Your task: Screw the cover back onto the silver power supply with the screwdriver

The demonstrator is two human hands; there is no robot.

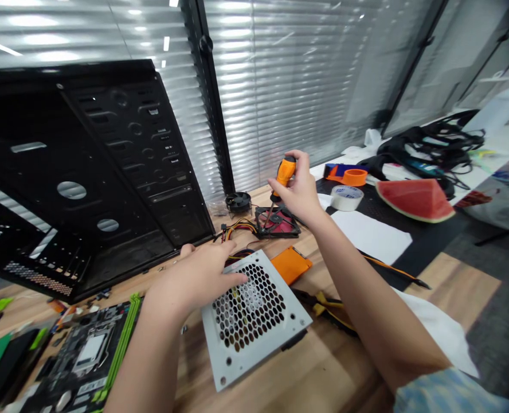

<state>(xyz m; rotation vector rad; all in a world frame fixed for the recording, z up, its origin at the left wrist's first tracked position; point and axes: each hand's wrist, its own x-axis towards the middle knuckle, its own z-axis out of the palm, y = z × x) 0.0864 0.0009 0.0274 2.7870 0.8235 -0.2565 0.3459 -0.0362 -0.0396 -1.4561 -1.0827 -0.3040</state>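
Note:
A grey metal power supply with a honeycomb grille (280, 338) sits on the wooden table in front of me. My left hand (203, 272) rests on its upper left edge, fingers apart, the thumb over the grille. My right hand (300, 192) is wrapped round the orange and black handle of a screwdriver (285, 172), held upright behind the power supply. The screwdriver's shaft points down at a red and black fan (284, 222); whether the tip touches it is hard to tell. Coloured cables (242, 225) lie to the left of the fan.
A black computer case (121, 166) stands at the left, with a motherboard (93, 350) before it. An orange drive (291, 264), yellow-black pliers (329, 310), a tape roll (347, 198), a small black fan (238, 202) and a watermelon-slice object (415, 198) lie around.

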